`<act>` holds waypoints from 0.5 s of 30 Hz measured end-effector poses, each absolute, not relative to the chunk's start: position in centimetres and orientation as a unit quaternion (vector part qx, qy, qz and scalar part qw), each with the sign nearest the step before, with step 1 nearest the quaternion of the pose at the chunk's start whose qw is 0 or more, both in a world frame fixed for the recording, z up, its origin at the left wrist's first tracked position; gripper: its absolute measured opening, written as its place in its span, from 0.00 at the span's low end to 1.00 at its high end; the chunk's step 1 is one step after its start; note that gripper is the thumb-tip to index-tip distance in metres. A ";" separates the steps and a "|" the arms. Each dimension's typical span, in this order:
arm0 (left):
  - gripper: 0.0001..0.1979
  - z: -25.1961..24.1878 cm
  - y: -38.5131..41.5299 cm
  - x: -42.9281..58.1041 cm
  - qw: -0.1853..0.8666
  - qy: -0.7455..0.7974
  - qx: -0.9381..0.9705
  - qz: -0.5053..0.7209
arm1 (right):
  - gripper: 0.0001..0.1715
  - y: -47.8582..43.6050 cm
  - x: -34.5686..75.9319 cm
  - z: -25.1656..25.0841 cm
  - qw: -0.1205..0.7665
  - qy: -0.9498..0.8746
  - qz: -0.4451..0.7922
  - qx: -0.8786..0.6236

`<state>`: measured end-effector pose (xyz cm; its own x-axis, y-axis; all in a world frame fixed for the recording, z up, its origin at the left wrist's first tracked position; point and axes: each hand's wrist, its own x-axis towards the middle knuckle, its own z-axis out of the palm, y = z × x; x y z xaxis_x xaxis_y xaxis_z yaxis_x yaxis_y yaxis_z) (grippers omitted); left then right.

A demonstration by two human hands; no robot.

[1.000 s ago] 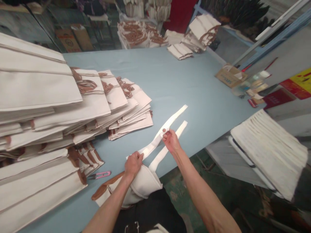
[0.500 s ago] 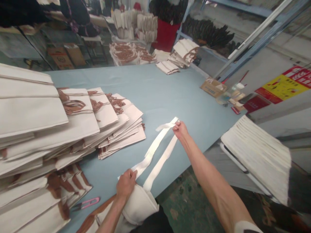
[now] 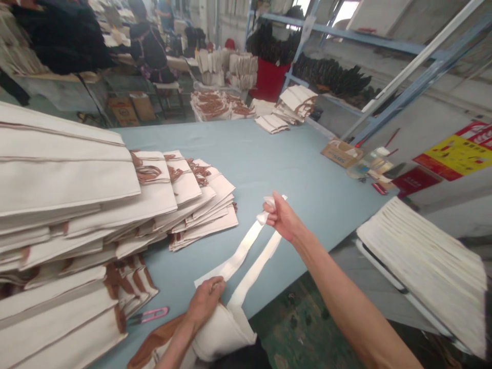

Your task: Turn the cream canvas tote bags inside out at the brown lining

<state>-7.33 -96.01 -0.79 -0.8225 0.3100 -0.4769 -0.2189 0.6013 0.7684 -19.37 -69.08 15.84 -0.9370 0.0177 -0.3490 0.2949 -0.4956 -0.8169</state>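
Observation:
A cream canvas piece with brown trim (image 3: 221,333), which looks like a bag, lies at the near table edge against my body. A long white fabric strap (image 3: 246,245) runs from it in a narrow loop over the table. My right hand (image 3: 283,218) is closed on the far end of the loop, where the strap is bunched and folded over. My left hand (image 3: 207,298) is closed on the strap close to the canvas, its fingertips partly hidden. Pink-handled thread snips (image 3: 154,314) lie on the table left of my left hand.
Tall stacks of cream canvas pieces with brown straps (image 3: 154,205) cover the left of the blue-grey table (image 3: 269,159). More folded pieces (image 3: 294,105), a small cardboard box (image 3: 341,152) and a jar stand at the far side. A pale stack (image 3: 423,266) sits right of the table.
My right hand has turned, and the strap's loose end is now gathered in its fingers. My left hand stays on the strap. The view has tilted up and shifted left.

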 end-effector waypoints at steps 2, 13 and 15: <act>0.16 0.2 -96.7 -6.2 0.285 0.835 0.040 0.469 | 0.28 -71.1 -17.8 16.8 0.122 0.495 -0.849 0.138; 0.27 6.3 -97.7 -1.3 0.257 0.724 0.048 0.639 | 0.29 -83.9 -10.5 20.8 0.223 0.460 -0.857 0.059; 0.28 7.9 -97.3 -0.6 0.262 0.686 0.055 0.676 | 0.28 -85.9 -9.2 21.6 0.228 0.454 -0.860 0.040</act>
